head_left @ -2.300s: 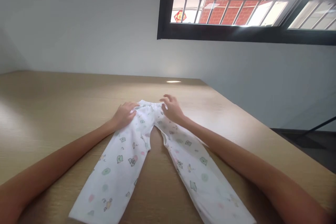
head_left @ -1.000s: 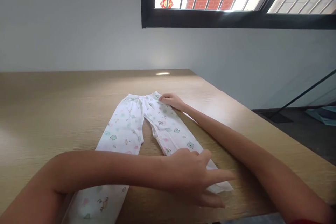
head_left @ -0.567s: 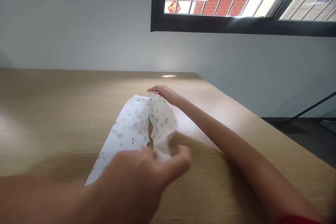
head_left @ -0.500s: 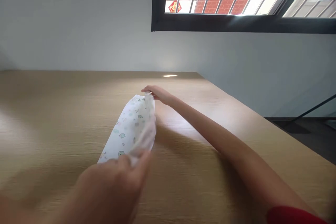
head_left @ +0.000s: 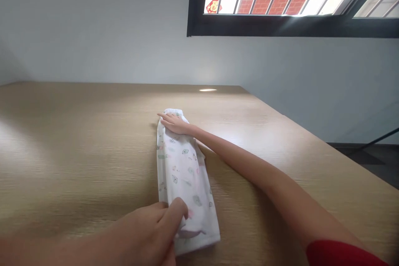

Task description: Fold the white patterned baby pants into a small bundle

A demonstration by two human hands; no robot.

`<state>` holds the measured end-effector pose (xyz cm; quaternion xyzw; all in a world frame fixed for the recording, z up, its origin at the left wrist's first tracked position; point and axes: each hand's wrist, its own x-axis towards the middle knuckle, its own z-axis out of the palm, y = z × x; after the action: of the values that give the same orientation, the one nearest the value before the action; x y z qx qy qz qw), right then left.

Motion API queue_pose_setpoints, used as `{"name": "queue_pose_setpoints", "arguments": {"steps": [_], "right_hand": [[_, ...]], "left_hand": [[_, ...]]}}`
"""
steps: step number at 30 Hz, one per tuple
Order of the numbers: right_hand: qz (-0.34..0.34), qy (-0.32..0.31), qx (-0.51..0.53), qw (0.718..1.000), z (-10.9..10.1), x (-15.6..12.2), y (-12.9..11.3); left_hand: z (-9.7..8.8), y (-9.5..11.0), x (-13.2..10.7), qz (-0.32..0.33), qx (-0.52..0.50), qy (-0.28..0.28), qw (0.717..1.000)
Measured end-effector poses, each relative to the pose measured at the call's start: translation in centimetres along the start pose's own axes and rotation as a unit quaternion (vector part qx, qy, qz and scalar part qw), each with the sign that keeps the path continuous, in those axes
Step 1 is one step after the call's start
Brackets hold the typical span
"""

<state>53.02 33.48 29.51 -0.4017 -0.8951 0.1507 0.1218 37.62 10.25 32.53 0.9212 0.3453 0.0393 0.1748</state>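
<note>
Folded lengthwise on the table, a pair of white pants (head_left: 187, 170) with small green, pink and grey prints points away from me. Its gathered elastic waistband (head_left: 173, 111) is at the far end. My left hand (head_left: 156, 228) pinches the near leg end between thumb and fingers, the fingers partly under the cloth. Near the waistband my right hand (head_left: 173, 124) lies flat on top of the fabric, fingers stretched out to the left. The lower layer's hem shows beyond the upper one at the near right.
A wide wood-grain table (head_left: 93, 145) spreads beneath everything; its right edge slants toward me. Behind it stands a grey wall (head_left: 109, 25) with a dark-framed barred window (head_left: 274, 25) at upper right. A dark pole (head_left: 378, 139) leans near the floor at right.
My left hand has brought the near end rightward, and the pants now lie folded over. My right hand has gone from gripping the far edge to lying flat on the cloth.
</note>
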Motion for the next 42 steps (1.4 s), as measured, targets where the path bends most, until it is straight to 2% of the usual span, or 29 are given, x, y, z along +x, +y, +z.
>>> {"name": "queue_pose_setpoints", "arguments": {"steps": [3, 5, 6, 8, 11, 13, 15, 19, 21, 23, 25, 27, 31, 32, 34, 37, 39, 42], "right_hand": [[-0.034, -0.047, 0.101, 0.993, -2.1, -3.9, -0.4], [-0.091, -0.051, 0.114, 0.988, -2.2, -7.8, -1.9], [-0.133, -0.035, 0.103, 0.985, -1.9, -9.8, -2.9], [-0.214, 0.011, 0.070, 0.974, -0.5, -13.6, -4.8], [-0.313, 0.087, 0.012, 0.946, 2.1, -17.2, -6.7], [-0.335, 0.128, -0.008, 0.934, 3.2, -18.1, -7.3], [-0.324, 0.157, -0.003, 0.933, 3.4, -18.4, -7.4], [-0.336, 0.169, 0.030, 0.926, 1.6, -18.4, -7.7], [-0.367, 0.116, 0.058, 0.921, 0.4, -18.5, -8.1], [-0.409, 0.017, 0.081, 0.909, -0.5, -18.4, -8.6], [-0.448, -0.079, 0.085, 0.887, -0.7, -17.8, -9.0], [-0.458, -0.122, 0.065, 0.878, 0.0, -17.0, -9.3], [-0.418, -0.085, -0.037, 0.904, 2.8, -15.7, -9.5], [-0.419, -0.078, -0.066, 0.902, 3.3, -15.6, -9.6], [-0.433, -0.079, -0.116, 0.890, 3.8, -15.7, -9.8], [-0.444, -0.082, -0.164, 0.877, 3.5, -16.4, -10.5], [-0.419, -0.060, -0.186, 0.887, 3.1, -17.3, -10.8], [-0.334, -0.005, -0.229, 0.914, 3.2, -19.2, -11.1]], "left_hand": [[0.6, -0.1, 0.7, 0.018, 0.013, -0.018, 1.000], [1.6, -0.4, 0.8, 0.041, 0.049, -0.021, 0.998], [2.1, -0.5, 0.8, 0.052, 0.071, -0.003, 0.996], [2.6, -0.6, 0.8, 0.068, 0.116, 0.081, 0.988], [2.5, -0.7, 1.3, 0.086, 0.166, 0.239, 0.953], [2.5, -1.0, 1.8, 0.133, 0.163, 0.293, 0.933], [2.8, -1.4, 2.3, 0.207, 0.138, 0.318, 0.915], [3.9, -2.3, 3.0, 0.316, 0.060, 0.326, 0.889], [3.7, -2.7, 3.4, 0.347, -0.003, 0.304, 0.887], [3.0, -3.2, 4.1, 0.360, -0.065, 0.274, 0.889], [2.0, -4.0, 5.4, 0.340, -0.099, 0.242, 0.903], [1.2, -5.2, 7.5, 0.315, -0.093, 0.178, 0.928], [0.0, -9.8, 14.2, 0.273, -0.007, -0.021, 0.962], [-0.4, -11.5, 16.0, 0.238, 0.015, -0.023, 0.971], [-1.3, -14.9, 19.4, 0.133, 0.052, 0.025, 0.989], [-2.6, -19.2, 22.4, 0.011, 0.049, 0.097, 0.994], [-2.8, -20.5, 22.9, -0.004, 0.001, 0.119, 0.993], [-2.7, -20.6, 22.1, 0.019, -0.055, 0.132, 0.990]]}}
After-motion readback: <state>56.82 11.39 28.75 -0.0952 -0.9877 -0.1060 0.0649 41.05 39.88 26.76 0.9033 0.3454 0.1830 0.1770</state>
